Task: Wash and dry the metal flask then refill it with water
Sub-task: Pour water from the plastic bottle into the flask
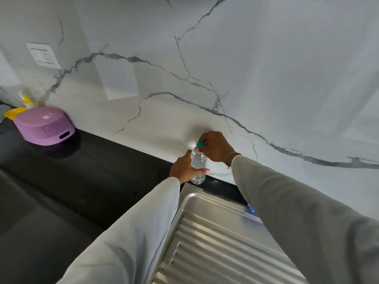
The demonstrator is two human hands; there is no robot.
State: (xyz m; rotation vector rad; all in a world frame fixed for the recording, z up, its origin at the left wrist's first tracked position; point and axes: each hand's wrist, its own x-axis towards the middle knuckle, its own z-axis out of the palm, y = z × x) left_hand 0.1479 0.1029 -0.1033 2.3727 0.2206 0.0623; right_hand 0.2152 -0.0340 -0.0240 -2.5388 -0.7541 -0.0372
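The left hand (185,167) gripped a clear water bottle (198,163) standing on the desk (92,171); the right hand (213,146) pinched its teal cap (200,144) (probably unscrewing it for refilling). The flask was not visible.

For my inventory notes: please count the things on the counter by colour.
Clear: 1, the water bottle with a teal cap
Purple: 1, the round box
Yellow: 1, the bowl
Total: 3
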